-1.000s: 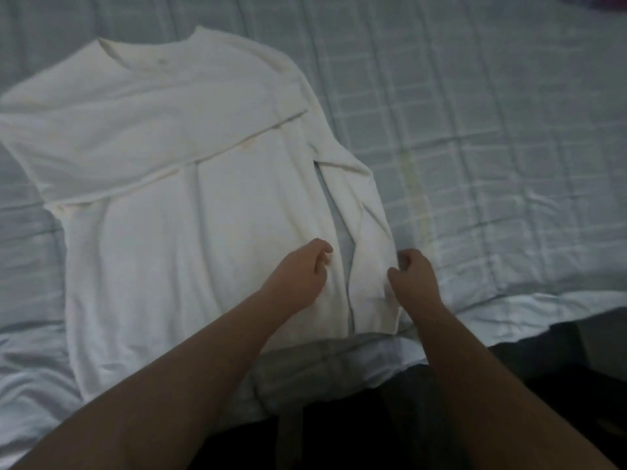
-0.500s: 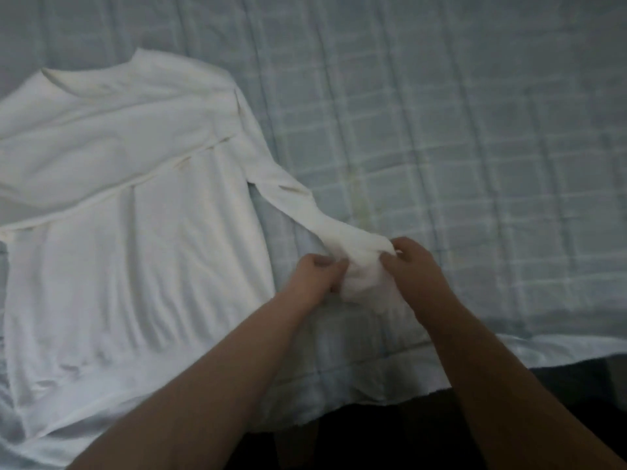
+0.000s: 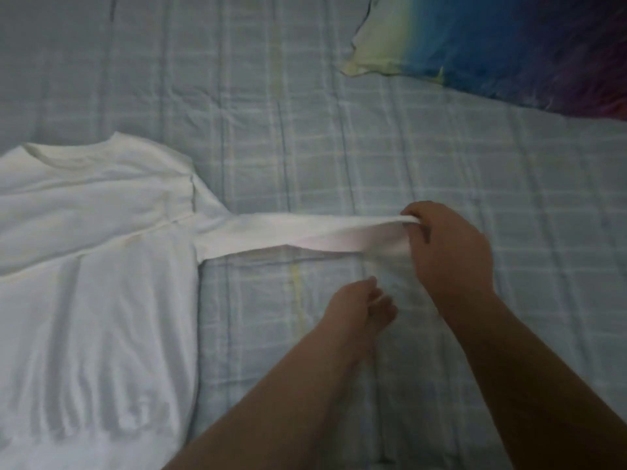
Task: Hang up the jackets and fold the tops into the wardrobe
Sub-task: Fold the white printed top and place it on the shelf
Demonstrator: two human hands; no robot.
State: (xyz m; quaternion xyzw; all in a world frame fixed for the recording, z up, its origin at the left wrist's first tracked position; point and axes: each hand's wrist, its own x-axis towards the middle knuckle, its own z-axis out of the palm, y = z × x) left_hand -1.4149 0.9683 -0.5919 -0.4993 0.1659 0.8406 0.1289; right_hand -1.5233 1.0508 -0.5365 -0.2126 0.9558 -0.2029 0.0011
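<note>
A white long-sleeved top (image 3: 101, 300) lies flat on the left side of the bed, neckline toward the far side. Its other sleeve is folded across the chest. One sleeve (image 3: 288, 232) is stretched straight out to the right, just above the sheet. My right hand (image 3: 448, 252) pinches the cuff end of that sleeve between thumb and fingers. My left hand (image 3: 356, 307) hovers below the sleeve, blurred, its fingers loosely curled with nothing in them.
The bed is covered with a pale blue checked sheet (image 3: 339, 147). A pillow (image 3: 492, 45) in yellow, blue and purple lies at the far right. No wardrobe or jackets are in view.
The sleeve lay along the top's side; both hands picked up its cuff. My right hand has pulled it out straight to the right, and my left hand has let go.
</note>
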